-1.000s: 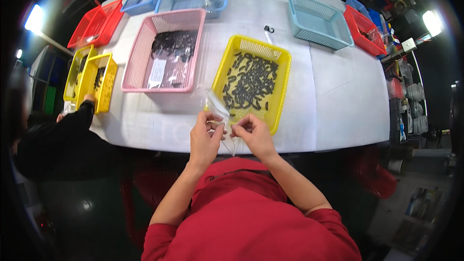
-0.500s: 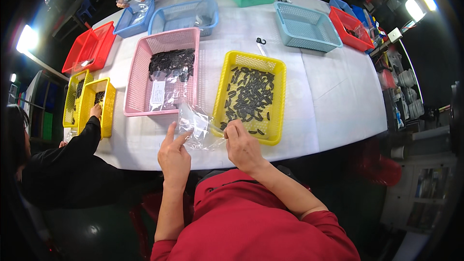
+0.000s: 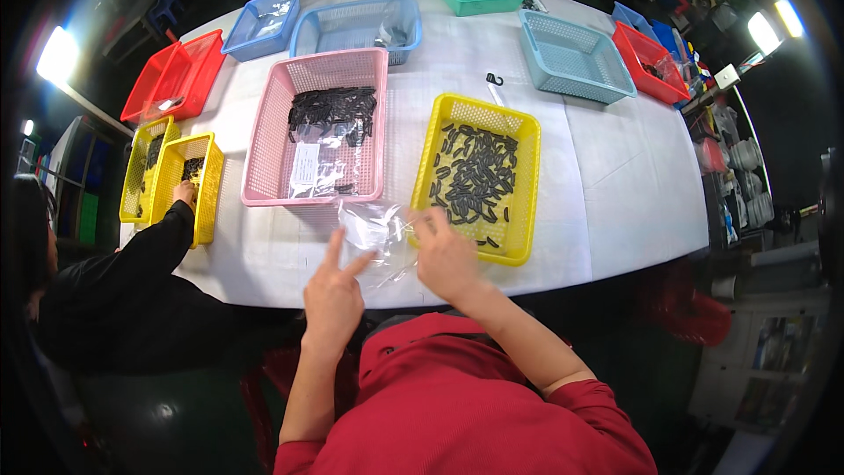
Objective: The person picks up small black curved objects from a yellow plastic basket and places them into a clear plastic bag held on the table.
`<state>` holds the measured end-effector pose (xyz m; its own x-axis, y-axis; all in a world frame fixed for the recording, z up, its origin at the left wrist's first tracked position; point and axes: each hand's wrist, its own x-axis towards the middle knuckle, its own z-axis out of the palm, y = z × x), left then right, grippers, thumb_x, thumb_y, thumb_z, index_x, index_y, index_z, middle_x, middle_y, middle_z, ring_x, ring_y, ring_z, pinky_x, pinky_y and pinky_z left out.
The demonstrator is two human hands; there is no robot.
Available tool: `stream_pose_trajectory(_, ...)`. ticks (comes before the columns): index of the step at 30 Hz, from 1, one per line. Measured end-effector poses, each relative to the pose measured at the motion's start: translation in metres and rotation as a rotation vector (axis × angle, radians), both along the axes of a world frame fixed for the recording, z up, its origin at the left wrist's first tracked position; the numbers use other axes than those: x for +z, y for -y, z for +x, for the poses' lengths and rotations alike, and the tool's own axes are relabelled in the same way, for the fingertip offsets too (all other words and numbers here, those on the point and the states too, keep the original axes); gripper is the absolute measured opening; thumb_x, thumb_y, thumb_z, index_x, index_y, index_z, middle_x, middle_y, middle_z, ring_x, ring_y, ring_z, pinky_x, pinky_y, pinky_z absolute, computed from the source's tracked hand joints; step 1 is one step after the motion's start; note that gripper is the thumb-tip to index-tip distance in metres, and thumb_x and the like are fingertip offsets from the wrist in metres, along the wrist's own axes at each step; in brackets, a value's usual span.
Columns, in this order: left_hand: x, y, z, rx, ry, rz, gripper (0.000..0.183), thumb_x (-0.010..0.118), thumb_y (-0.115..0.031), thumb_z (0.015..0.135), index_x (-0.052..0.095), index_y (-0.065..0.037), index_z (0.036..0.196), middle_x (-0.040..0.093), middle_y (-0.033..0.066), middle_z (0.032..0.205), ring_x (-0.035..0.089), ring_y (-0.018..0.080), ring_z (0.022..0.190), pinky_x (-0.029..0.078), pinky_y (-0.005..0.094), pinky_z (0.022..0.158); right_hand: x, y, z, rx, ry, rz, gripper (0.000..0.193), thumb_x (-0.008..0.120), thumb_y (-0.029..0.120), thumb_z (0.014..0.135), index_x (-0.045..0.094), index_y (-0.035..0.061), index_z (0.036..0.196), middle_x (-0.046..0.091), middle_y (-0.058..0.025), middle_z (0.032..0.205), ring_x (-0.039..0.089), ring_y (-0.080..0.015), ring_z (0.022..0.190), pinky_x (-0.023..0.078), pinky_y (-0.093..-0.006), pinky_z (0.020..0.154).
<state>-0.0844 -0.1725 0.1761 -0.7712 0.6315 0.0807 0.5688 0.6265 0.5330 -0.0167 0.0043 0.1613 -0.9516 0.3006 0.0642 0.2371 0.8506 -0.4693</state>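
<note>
A clear plastic bag (image 3: 376, 230) is in front of me, between my hands, just below the pink basket (image 3: 252, 154). At its left side, my left hand (image 3: 334, 303) has two fingers spread in a V, one at the bag's edge and one over its lower part. My right hand (image 3: 447, 259), slightly blurred, is closed at the bag's right edge beside the yellow basket (image 3: 530, 185). Many small dark elongated pieces (image 3: 477, 171) lie loose in that yellow basket. Inside the pink one are more dark pieces (image 3: 332, 113) and clear bags with a white label (image 3: 305, 164).
On my left, a person's hand (image 3: 185, 193) reaches into a small yellow basket (image 3: 208, 211). Across the white table (image 3: 629, 185), other people's hands work near blue (image 3: 230, 46) and green (image 3: 448, 2) baskets. A black hook (image 3: 495, 80) lies behind my yellow basket.
The view has shifted, so the baskets appear farther right. My right hand has moved up slightly along the bag, and the bag looks more spread out. The far-left person's plastic bag has been tilted.
</note>
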Motion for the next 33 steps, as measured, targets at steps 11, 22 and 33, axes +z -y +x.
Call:
stream_pose_trajectory(11,-0.003,0.009,0.002,0.070,0.067,-0.061,0.051,0.052,0.002,0.078,0.051,-0.006,0.128,0.051,0.0186,0.128,0.063,0.0377,0.087,0.051,0.0444,0.074,-0.022,-0.019,0.006,0.044,0.002,0.028,0.031,0.060,0.006,0.076,0.067,0.0142,0.105,0.056,-0.0085,0.095,0.062,-0.0286,0.074,0.051,-0.0395,0.064)
stream_pose_trajectory(22,-0.015,-0.024,0.009,0.153,0.061,-0.072,0.042,0.055,0.003,0.081,0.059,-0.007,0.122,0.054,0.0128,0.128,0.061,0.0332,0.094,0.051,0.0399,0.074,-0.015,-0.034,0.008,0.145,0.127,-0.140,0.052,0.053,0.000,0.076,0.051,0.0120,0.126,0.052,-0.0114,0.104,0.061,-0.0342,0.081,0.052,-0.0442,0.067)
stream_pose_trajectory(33,-0.006,-0.073,0.032,0.199,0.024,-0.296,0.072,0.048,0.010,0.074,0.037,-0.013,0.141,0.040,0.0091,0.144,0.062,0.0382,0.085,0.051,0.0447,0.067,-0.025,-0.112,0.027,0.445,0.161,-0.561,0.044,0.061,0.009,0.079,0.059,0.0190,0.121,0.053,-0.0115,0.099,0.059,-0.0293,0.084,0.050,-0.0408,0.074)
